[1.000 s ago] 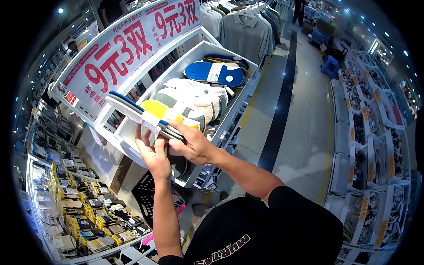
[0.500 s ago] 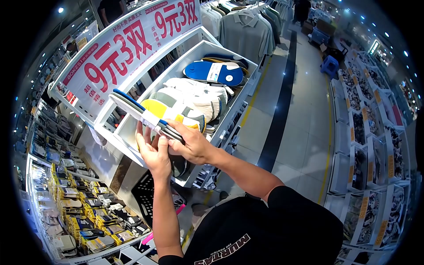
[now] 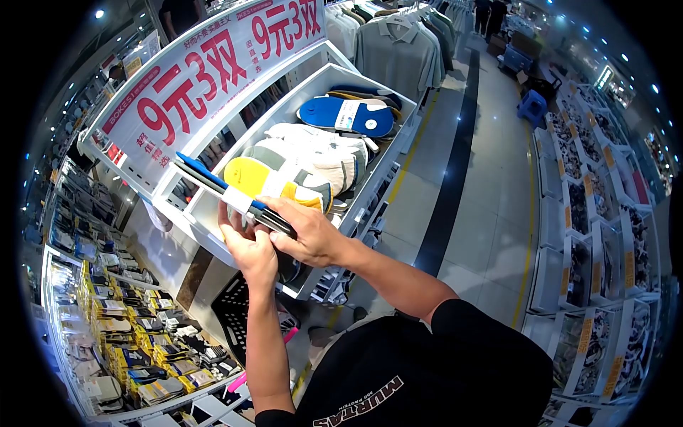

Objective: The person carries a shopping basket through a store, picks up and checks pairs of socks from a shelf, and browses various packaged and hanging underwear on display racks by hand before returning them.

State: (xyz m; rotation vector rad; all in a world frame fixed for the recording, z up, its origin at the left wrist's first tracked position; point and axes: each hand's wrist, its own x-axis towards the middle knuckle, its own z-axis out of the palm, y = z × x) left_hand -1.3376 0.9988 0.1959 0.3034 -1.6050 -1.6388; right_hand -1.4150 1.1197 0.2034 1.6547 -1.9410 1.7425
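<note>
A bundle of low-cut socks point(image 3: 203, 173), with blue, grey and dark layers round which a white paper band point(image 3: 239, 199) runs, is held edge-up above a white bin point(image 3: 205, 213). My left hand point(image 3: 250, 250) is closed round its lower side near the band. Gripping the dark near end, my right hand point(image 3: 307, 231) has its fingers over the top. Inside the bin, yellow-and-grey socks point(image 3: 247, 176) lie closest to the bundle. Behind them are white socks point(image 3: 324, 146) and a banded blue pair point(image 3: 345, 116).
A price sign point(image 3: 206, 78) rises along the bin's back left. Packaged socks point(image 3: 135, 341) fill a lower-left rack. Shirts point(image 3: 397, 57) hang beyond the bin. A tiled aisle point(image 3: 491, 213) runs at right, past a blue stool point(image 3: 531, 107) and shelves point(image 3: 601, 249).
The bundle has turned so its edge faces up more, with the blue layer more on show. Both hands stay close together on it. Another person now shows at the aisle's far end.
</note>
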